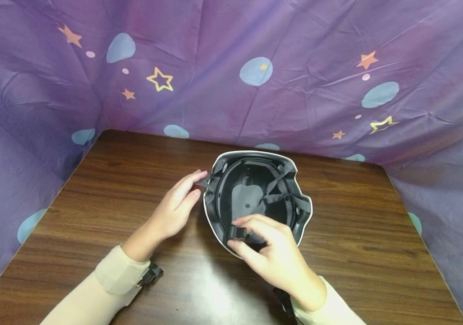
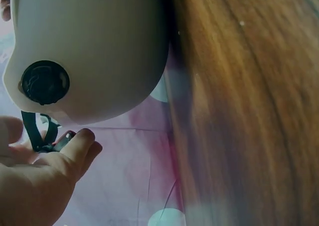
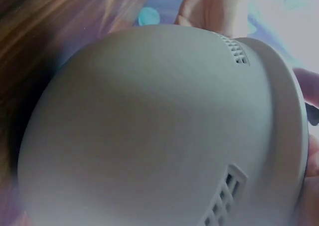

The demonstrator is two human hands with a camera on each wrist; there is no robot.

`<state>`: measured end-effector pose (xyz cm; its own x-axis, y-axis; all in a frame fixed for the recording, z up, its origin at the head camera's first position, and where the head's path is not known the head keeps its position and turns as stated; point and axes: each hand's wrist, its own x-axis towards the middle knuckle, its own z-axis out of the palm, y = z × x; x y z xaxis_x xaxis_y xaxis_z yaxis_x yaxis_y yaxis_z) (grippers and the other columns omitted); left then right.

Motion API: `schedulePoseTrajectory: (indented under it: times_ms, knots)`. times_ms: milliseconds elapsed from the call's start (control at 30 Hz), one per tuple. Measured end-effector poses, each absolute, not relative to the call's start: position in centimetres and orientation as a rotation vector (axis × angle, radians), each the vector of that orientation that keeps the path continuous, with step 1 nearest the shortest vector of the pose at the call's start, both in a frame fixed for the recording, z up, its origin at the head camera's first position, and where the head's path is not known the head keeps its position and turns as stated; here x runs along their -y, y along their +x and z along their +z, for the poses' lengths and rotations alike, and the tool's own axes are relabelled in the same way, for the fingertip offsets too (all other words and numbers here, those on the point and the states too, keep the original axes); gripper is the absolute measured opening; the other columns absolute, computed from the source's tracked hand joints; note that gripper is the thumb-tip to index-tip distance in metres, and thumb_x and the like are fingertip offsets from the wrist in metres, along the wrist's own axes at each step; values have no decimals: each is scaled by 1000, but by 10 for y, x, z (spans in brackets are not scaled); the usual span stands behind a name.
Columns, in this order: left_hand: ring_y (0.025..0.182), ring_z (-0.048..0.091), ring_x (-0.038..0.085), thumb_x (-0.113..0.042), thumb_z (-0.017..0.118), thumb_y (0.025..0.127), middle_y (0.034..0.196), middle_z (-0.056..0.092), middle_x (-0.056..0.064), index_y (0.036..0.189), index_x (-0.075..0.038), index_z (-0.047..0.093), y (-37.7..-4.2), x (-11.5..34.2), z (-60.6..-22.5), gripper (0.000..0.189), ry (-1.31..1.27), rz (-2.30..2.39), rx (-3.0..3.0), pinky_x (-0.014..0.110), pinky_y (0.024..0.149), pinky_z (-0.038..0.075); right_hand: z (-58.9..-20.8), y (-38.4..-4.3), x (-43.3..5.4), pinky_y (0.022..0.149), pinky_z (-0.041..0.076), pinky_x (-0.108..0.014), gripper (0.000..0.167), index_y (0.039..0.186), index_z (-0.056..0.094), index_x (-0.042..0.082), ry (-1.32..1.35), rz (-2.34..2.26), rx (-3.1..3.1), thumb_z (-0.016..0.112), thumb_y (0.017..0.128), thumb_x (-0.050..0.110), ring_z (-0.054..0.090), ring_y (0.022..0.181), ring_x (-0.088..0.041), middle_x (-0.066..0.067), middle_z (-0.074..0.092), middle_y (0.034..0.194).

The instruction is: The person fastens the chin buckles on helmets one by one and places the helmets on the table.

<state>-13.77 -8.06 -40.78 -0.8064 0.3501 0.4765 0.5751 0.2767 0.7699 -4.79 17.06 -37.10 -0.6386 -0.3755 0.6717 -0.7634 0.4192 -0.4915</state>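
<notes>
A white helmet lies upside down on the table, its black lining facing up. In the left wrist view its smooth shell carries a round black fitting. Beside the rim's left side, my left hand holds a dark chin strap with a small black buckle at the fingers. My right hand reaches over the near rim and pinches a black piece inside between thumb and fingers. More dark straps lie within the helmet's right side. The right wrist view shows shell vents.
The brown wooden table extends on both sides of the helmet. A purple cloth with stars and blue spots hangs behind and around it. Dark bands are worn at both wrists.
</notes>
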Motion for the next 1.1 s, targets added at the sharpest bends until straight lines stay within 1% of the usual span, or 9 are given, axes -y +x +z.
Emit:
schedulePoseTrajectory:
  times_ms: [233, 333, 433, 567, 700, 800, 867, 967, 1100]
  knots:
    - [133, 58, 34, 8, 55, 102, 142, 62, 22, 143, 0, 66, -142, 82, -407, 43, -806, -1477, 2300, 50, 114, 44, -371, -50, -172, 93, 55, -24, 20, 80, 71, 17, 875, 1228, 2080, 86, 79, 3, 76, 96, -23, -6, 79, 105]
    - [121, 62, 34, 10, 59, 101, 134, 61, 24, 141, -3, 69, -142, 83, -406, 44, -722, -1468, 2297, 48, 103, 52, -369, -51, -174, 100, 55, -31, 18, 81, 74, 15, 825, 1251, 2045, 85, 78, 1, 77, 101, -26, -8, 80, 107]
    - [111, 65, 31, 7, 63, 101, 129, 60, 24, 147, -2, 63, -142, 84, -402, 46, -634, -1540, 2298, 39, 95, 57, -367, -51, -176, 108, 52, -39, 18, 82, 76, 13, 770, 1290, 2010, 85, 77, -2, 76, 109, -29, -12, 80, 110]
    - [111, 69, 29, 0, 67, 102, 130, 68, 20, 147, 1, 58, -142, 89, -397, 47, -512, -1708, 2296, 25, 86, 57, -364, -53, -178, 111, 50, -43, 24, 75, 69, 13, 695, 1345, 1974, 83, 77, -6, 75, 112, -27, -13, 80, 111]
    - [115, 69, 22, 2, 70, 100, 126, 73, 19, 133, 5, 64, -141, 93, -394, 34, -394, -1874, 2189, 20, 85, 52, -364, -56, -178, 111, 49, -46, 30, 71, 62, 13, 652, 1432, 1987, 81, 79, -9, 76, 105, -25, -12, 81, 105]
    - [112, 69, 17, 10, 70, 96, 118, 73, 15, 123, 9, 64, -142, 93, -393, 27, -334, -2071, 2002, 22, 91, 53, -365, -57, -178, 105, 53, -40, 28, 75, 59, 4, 645, 1545, 1976, 78, 81, -15, 77, 101, -27, -18, 80, 101]
    - [108, 68, 15, 17, 68, 94, 113, 73, 9, 116, 6, 64, -143, 91, -393, 25, -298, -2215, 1851, 23, 92, 54, -366, -57, -180, 97, 55, -33, 25, 80, 56, -3, 636, 1624, 1967, 75, 82, -18, 77, 100, -27, -21, 79, 100]
    - [97, 67, 11, 22, 62, 94, 107, 70, 4, 109, -3, 64, -144, 89, -390, 29, -250, -2441, 1623, 23, 86, 57, -366, -56, -182, 86, 56, -26, 23, 90, 53, -9, 605, 1696, 1986, 72, 85, -20, 77, 103, -24, -23, 78, 103]
    - [86, 65, 9, 22, 54, 97, 105, 67, 3, 108, -10, 62, -143, 88, -383, 35, -173, -2677, 1373, 21, 79, 57, -365, -53, -184, 86, 56, -25, 23, 101, 54, -10, 561, 1741, 2031, 70, 88, -19, 76, 104, -21, -24, 77, 106]
